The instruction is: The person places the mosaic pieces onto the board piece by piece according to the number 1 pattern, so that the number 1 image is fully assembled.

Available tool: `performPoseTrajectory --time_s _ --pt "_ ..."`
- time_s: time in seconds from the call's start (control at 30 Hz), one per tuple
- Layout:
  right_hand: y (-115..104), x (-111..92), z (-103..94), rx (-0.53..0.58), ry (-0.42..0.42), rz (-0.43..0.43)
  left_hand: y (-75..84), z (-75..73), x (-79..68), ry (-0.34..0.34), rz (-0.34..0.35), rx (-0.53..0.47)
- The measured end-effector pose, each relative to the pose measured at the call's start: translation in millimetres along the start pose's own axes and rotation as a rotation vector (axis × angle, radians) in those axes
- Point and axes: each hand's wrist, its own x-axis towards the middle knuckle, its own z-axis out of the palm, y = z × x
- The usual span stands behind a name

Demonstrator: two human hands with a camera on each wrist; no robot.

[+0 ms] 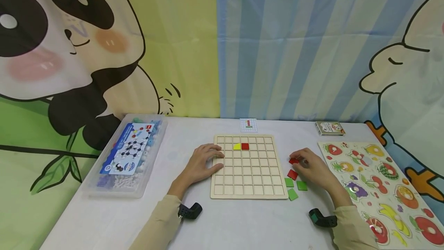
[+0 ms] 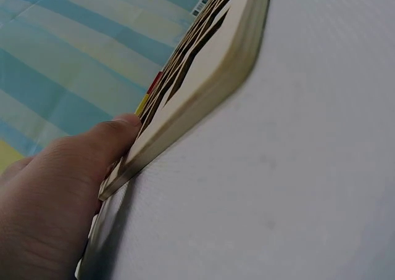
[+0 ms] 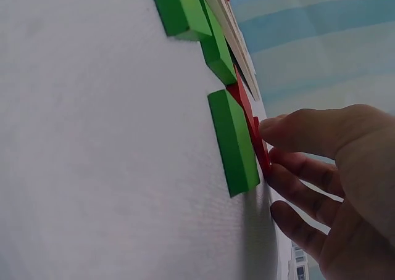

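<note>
The left hand point(image 1: 202, 162) has its fingers loosely spread on the edge of a wooden grid board point(image 1: 249, 171) sitting between both hands, while the right hand point(image 1: 315, 169) is pinching a red tile point(image 1: 293, 161), green tiles point(image 1: 302, 185) lying right beside it.

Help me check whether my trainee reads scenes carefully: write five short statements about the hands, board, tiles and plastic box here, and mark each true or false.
1. The left hand touches the board. True.
2. The right hand is touching a green tile. False: the right hand touches a loose red tile.
3. Three green tiles lie beside the board. True.
4. On the board, red sits to the left of yellow. False: the red square is right of the yellow piece.
5. The plastic box stands left of the board. True.
</note>
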Motion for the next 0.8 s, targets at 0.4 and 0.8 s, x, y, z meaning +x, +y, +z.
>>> performPoseTrajectory --time_s 0.4,0.8 --pt "1.5 3.1 3.6 -0.03 0.017 -0.01 1.6 -1.7 -0.7 0.024 0.018 0.009" --pt "0.1 3.3 4.7 -0.043 0.035 -0.029 1.0 -0.7 -0.9 0.018 0.018 0.004"
